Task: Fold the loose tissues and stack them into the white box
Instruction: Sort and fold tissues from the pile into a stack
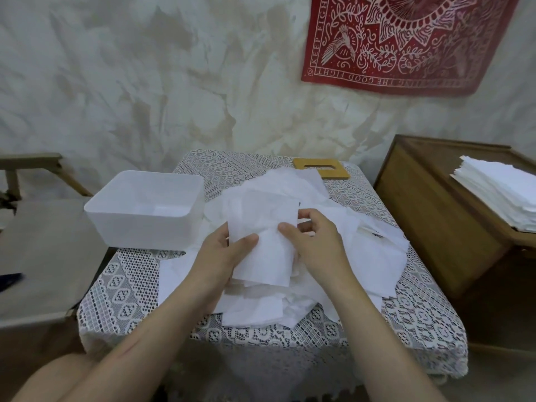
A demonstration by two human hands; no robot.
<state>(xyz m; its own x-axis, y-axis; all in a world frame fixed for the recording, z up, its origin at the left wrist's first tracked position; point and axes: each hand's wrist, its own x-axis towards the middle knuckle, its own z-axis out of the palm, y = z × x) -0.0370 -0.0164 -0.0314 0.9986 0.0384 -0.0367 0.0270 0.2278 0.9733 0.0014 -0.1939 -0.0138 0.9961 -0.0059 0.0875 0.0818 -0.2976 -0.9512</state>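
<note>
1. Left hand (223, 252): pinching the left edge of one tissue (265, 242), thumb on the front face, other fingers behind the sheet.
2. Right hand (314, 242): pinching the same tissue's right edge, thumb on front near the middle, fingers curled around the edge.
3. The tissue is held up off the table between both hands, roughly upright, just above the pile of loose tissues (333, 256).
4. The pile is spread over the centre and right of the lace-covered table (121, 288), sheets crumpled and overlapping.
5. White box (145, 211): open top, on the table's left rear corner, just left of the pile. Can't tell what's inside.
6. Wooden lid (322, 168) lies flat at the table's back edge, partly under the pile.
7. Neat stack of white sheets (499, 192) sits on the wooden cabinet (429, 216) to the right.
</note>
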